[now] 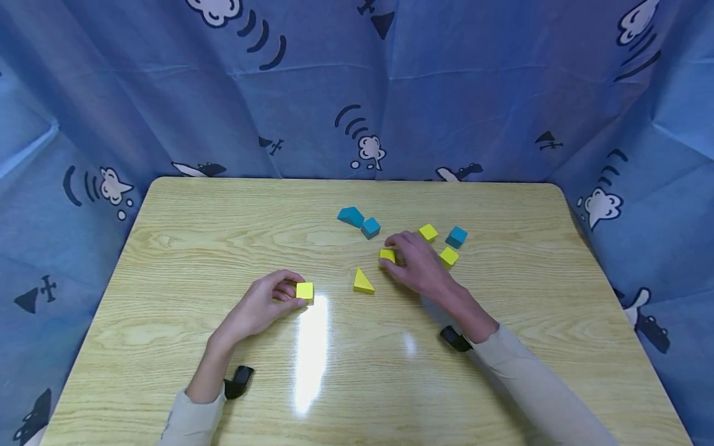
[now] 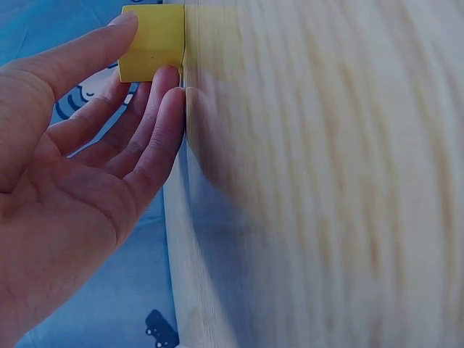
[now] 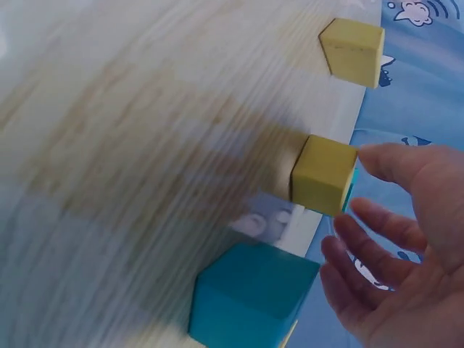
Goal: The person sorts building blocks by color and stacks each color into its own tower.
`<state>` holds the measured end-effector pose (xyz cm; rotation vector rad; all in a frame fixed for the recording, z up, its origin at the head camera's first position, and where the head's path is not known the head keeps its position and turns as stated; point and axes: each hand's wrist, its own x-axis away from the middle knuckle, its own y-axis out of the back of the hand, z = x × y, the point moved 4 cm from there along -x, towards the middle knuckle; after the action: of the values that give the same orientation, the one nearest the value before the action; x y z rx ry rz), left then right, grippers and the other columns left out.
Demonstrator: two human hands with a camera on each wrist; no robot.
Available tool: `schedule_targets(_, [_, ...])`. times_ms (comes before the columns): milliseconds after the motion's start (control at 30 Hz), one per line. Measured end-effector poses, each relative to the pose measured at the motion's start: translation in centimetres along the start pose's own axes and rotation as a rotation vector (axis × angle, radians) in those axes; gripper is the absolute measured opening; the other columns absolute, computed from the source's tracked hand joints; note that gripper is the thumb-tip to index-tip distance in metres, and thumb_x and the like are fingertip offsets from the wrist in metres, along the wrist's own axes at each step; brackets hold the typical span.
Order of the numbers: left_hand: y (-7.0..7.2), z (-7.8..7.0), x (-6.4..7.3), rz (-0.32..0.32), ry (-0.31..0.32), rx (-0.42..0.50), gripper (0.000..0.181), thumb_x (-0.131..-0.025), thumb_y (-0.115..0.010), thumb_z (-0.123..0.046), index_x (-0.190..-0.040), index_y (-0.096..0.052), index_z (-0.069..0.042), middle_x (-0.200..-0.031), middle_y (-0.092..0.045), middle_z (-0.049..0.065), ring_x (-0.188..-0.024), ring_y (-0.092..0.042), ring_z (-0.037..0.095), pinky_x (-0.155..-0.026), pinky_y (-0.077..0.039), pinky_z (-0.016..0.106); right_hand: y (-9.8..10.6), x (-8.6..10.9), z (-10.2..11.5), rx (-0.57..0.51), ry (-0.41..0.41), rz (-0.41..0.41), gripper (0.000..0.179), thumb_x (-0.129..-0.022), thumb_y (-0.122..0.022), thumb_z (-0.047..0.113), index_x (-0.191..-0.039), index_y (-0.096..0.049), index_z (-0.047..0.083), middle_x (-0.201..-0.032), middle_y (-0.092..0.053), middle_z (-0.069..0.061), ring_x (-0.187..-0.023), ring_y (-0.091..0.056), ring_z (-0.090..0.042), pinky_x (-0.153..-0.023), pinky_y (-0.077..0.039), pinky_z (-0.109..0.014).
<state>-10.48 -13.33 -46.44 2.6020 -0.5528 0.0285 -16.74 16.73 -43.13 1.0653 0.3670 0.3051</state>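
My left hand (image 1: 266,303) pinches a yellow cube (image 1: 304,290) between thumb and fingertips, left of the table's middle. In the left wrist view the thumb presses one side of this cube (image 2: 154,43) and fingertips meet its other side, close to the wood. My right hand (image 1: 415,263) is spread around a second yellow cube (image 1: 387,254). The right wrist view shows thumb and index fingertips (image 3: 365,154) at the upper edge of a yellow cube (image 3: 322,174) standing on the table; firm contact is unclear. Between the hands lies a yellow triangular block (image 1: 363,282).
Behind the right hand are a blue wedge-like block (image 1: 351,215), a blue cube (image 1: 370,228), a yellow cube (image 1: 427,233), another blue cube (image 1: 457,237) and a partly covered yellow cube (image 1: 449,257). A blue patterned curtain (image 1: 312,93) surrounds the wooden table (image 1: 195,248).
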Motion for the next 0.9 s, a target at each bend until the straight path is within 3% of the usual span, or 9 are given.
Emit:
schedule_targets(433, [-0.06,-0.04,0.06,-0.009,0.004,-0.007,0.038,-0.093,-0.078,-0.011,-0.126,-0.064,-0.001,-0.104,-0.066,0.007,-0.093,-0.063,0.019,-0.085,-0.055,0.031,-0.24,0.15,-0.66,0.147,0.038,-0.008,0.032,-0.092,-0.08,0.035,-0.094,-0.071,0.004,-0.069,-0.063,-0.003,-0.078,-0.055,-0.026,-0.076,-0.043,-0.042])
schedule_targets(667, [-0.19,-0.11,0.05,-0.01,0.011,0.004,0.037,-0.093,-0.078,-0.01,-0.126,-0.064,-0.001,-0.104,-0.066,0.008,-0.093,-0.063,0.019,-0.085,-0.055,0.031,-0.12,0.23,-0.47,0.127,0.046,0.045,0.035,-0.092,-0.077,0.03,-0.113,-0.075,0.001,-0.103,-0.075,-0.015,-0.099,-0.065,-0.034,-0.094,-0.047,-0.05])
schedule_targets(900, [-0.18,-0.18,0.09,-0.012,0.005,0.012,0.036,-0.092,-0.078,-0.009,-0.125,-0.065,-0.001,-0.103,-0.067,0.008,-0.092,-0.063,0.019,-0.085,-0.056,0.032,-0.12,0.26,-0.15,0.022,0.044,0.05,0.036,-0.085,-0.073,0.018,-0.116,-0.073,-0.001,-0.102,-0.074,-0.013,-0.089,-0.062,-0.029,-0.082,-0.05,-0.044])
